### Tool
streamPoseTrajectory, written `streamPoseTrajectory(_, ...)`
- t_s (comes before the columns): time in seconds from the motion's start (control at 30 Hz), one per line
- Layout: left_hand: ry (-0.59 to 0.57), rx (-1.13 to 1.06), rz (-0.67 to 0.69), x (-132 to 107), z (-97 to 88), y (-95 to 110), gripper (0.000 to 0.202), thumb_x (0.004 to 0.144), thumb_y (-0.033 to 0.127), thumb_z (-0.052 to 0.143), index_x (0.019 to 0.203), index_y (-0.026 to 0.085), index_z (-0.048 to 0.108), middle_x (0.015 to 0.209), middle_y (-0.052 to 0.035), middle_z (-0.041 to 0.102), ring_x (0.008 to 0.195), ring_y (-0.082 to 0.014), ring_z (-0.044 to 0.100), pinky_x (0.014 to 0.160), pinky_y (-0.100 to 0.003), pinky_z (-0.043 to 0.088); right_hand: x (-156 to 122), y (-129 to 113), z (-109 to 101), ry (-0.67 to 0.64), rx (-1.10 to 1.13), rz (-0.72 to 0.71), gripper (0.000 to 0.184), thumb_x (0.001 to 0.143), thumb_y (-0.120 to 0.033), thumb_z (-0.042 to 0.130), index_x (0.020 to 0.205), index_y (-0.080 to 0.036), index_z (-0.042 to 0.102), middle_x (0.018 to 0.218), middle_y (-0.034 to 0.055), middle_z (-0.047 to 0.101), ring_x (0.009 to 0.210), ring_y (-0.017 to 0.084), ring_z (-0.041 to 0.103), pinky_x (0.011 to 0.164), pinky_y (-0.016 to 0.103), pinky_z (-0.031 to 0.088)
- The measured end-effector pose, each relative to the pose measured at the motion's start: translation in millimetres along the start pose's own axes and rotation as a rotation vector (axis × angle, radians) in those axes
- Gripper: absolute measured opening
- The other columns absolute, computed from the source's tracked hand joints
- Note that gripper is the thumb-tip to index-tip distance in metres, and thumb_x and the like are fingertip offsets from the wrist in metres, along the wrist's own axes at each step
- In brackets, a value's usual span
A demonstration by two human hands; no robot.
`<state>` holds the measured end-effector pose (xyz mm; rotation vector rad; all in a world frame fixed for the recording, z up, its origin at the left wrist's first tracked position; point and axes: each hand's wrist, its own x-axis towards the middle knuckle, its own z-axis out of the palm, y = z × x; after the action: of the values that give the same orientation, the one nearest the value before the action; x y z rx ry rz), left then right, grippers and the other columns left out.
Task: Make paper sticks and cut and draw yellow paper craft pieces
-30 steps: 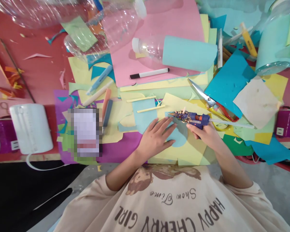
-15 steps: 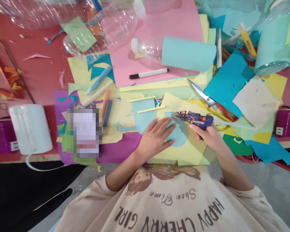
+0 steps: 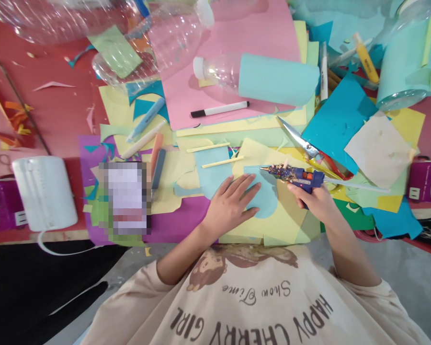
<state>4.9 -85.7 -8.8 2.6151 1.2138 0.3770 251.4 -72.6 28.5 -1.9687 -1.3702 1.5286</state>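
Note:
My left hand lies flat, fingers spread, over a light blue paper cutout on pale yellow paper. In my right hand is a dark blue glue gun, gripped by its handle. Its nozzle points left, close to the upper edge of the cutout, and a clear glue stick sticks out of its back. Two thin yellow paper strips lie just above my left hand, across another light blue piece.
Scissors with red and yellow handles lie beyond the glue gun. A paper-wrapped bottle and a black-capped marker rest on pink paper. Clear bottles are at the back left. A phone and a white box-shaped device sit left.
My right hand has drawn the glue gun a little to the right, so its nozzle is farther from my left fingertips. My left hand stays in place.

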Motion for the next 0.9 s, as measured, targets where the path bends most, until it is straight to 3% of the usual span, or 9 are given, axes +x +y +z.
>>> streamPoseTrajectory(0.23, -0.003, 0.008, -0.001, 0.0, 0.2, 0.3, 0.045, 0.093, 0.044, 0.049, 0.130, 0.019, 0.056, 0.141, -0.0098, 0.055, 0.128, -0.0251, 0.054, 0.109, -0.043, 0.039, -0.9, 1.3, -1.3, 0.012, 0.054, 0.015, 0.033, 0.081, -0.049, 0.061, 0.067, -0.021, 0.051, 0.045, -0.0054, 0.047, 0.043, 0.010, 0.045, 0.046, 0.025, 0.039)
streamPoseTrajectory(0.73, 0.010, 0.010, 0.002, -0.8, 1.4, -0.4, 0.044, 0.093, 0.043, 0.049, 0.129, 0.019, 0.056, 0.139, -0.0101, 0.056, 0.128, -0.0248, 0.054, 0.110, -0.042, 0.038, -3.2, 9.5, -12.2, 0.031, 0.026, 0.047, 0.039, 0.080, -0.054, 0.063, 0.059, -0.023, 0.051, 0.044, -0.0025, 0.050, 0.044, 0.013, 0.049, 0.050, 0.029, 0.042)
streamPoseTrajectory(0.9, 0.002, 0.016, 0.000, -0.1, 0.7, 0.1, 0.045, 0.093, 0.044, 0.048, 0.130, 0.019, 0.056, 0.140, -0.0100, 0.056, 0.128, -0.0246, 0.054, 0.110, -0.042, 0.038, -2.4, 8.7, -11.9, 0.036, 0.071, 0.059, 0.036, 0.076, -0.057, 0.066, 0.065, -0.024, 0.057, 0.047, -0.0017, 0.052, 0.043, 0.013, 0.050, 0.046, 0.029, 0.042)
